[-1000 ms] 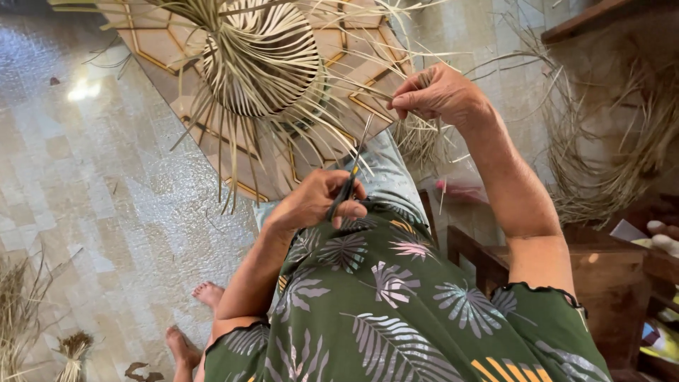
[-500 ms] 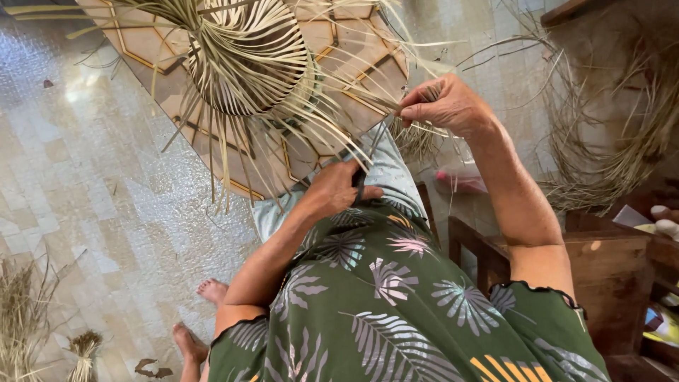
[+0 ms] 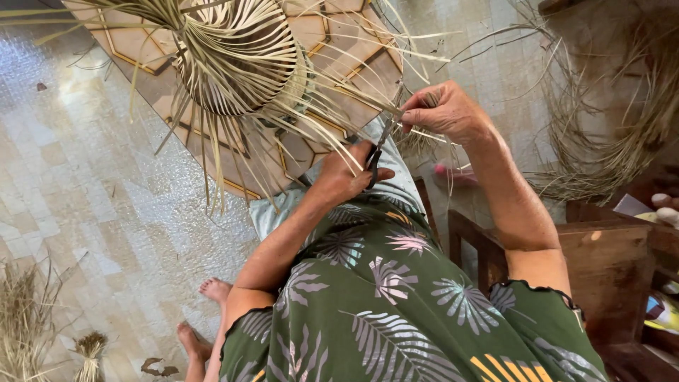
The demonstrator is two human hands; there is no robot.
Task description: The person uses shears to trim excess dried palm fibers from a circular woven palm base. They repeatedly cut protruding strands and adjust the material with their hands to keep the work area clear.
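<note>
left hand [image 3: 343, 177] closed around the handles of dark scissors [image 3: 378, 145], blades pointing up toward the other hand. right hand [image 3: 445, 112] pinches a few pale straw strands [image 3: 368, 99] between thumb and fingertips, pulling them taut just above the blade tips. blades sit at the strands; cannot tell whether they are parted or closed on one.

strands run back to a half-woven straw hat [image 3: 237, 60], crown up, loose ends fanning out all round. hat rests on a wooden table top [image 3: 346, 42] with an inlaid hexagon pattern. person in green leaf-print dress [image 3: 396, 304], bare feet on pale tiled floor [image 3: 85, 184]. bundles of loose straw [image 3: 622, 134] at right beside a wooden chair [image 3: 601, 262]; more straw tufts at lower left.

risks, as judged: blade tips lie close to the pinching fingers, so a slip could nick them. many strands crowd the cut point; a neighbouring strand could be clipped by mistake. hard pull could distort the weave or shift the hat.
</note>
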